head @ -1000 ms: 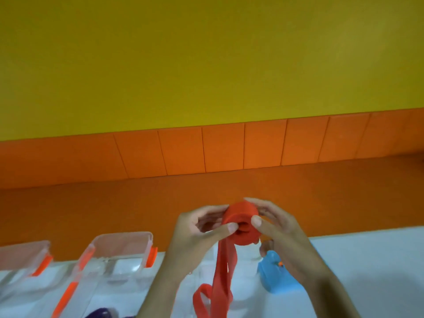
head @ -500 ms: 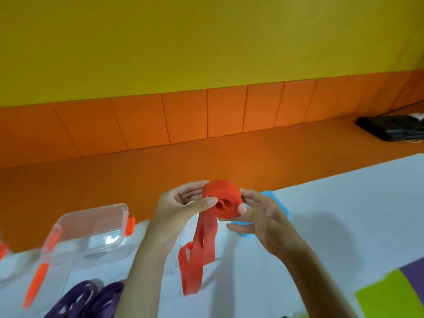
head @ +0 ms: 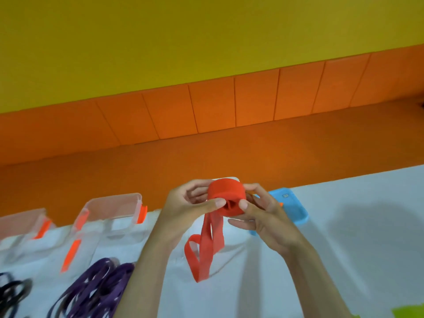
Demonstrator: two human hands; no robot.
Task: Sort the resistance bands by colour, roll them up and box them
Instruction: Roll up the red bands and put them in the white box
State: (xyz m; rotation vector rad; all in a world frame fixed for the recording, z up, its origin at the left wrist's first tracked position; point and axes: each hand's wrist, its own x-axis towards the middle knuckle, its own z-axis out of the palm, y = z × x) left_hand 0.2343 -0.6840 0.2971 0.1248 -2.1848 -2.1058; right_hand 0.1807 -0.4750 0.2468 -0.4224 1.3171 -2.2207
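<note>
A red resistance band (head: 226, 198) is partly rolled into a thick coil held up above the white table (head: 344, 237). My left hand (head: 185, 210) grips the coil's left side, thumb across its front. My right hand (head: 259, 212) grips its right side, thumb on the front edge. The loose red tail (head: 204, 249) hangs down in loops below the coil. Purple bands (head: 96, 290) lie in a heap at the lower left, and black bands (head: 11, 292) lie at the far left edge.
Two clear plastic boxes with orange clips, one (head: 110, 212) left of my hands and another (head: 20, 223) at the far left, stand along the table's back edge. A blue lid (head: 291, 210) lies behind my right hand. A green patch (head: 410, 312) shows bottom right. An orange ledge runs behind.
The coil has stayed between both hands while the hanging tail has grown shorter. The view has swung, bringing the purple and black bands into sight at lower left.
</note>
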